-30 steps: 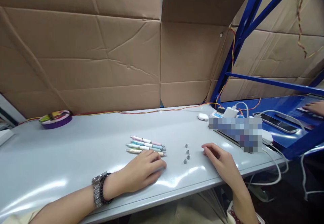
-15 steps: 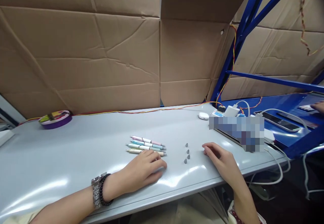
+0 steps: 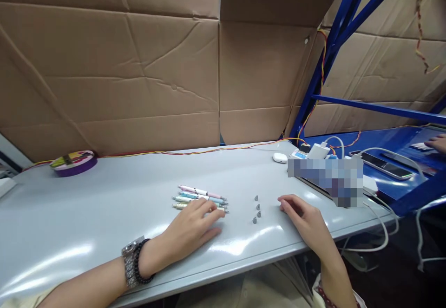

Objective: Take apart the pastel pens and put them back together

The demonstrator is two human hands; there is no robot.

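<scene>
Pastel pens (image 3: pixel 200 199), four in a tidy row, are lying mid-tabletop (image 3: pixel 104 206); the left hand (image 3: pixel 190 231) is resting loosely spread fingers over the nearest one, pinching nothing, while the right hand (image 3: pixel 303 217) is sitting empty and lightly curled just beside four small grey cones (image 3: pixel 257 208). To lift one pen cleanly, I judge the fingertips should be closing on the nearest barrel alone, without nudging its neighbours. The pens' long axes are running left to right, narrow ends pointing right toward the cones.

The left hand (image 3: pixel 190 232) partly covers the nearest pen (image 3: pixel 179 206); a pixelated patch (image 3: pixel 325 180) hides something.
</scene>
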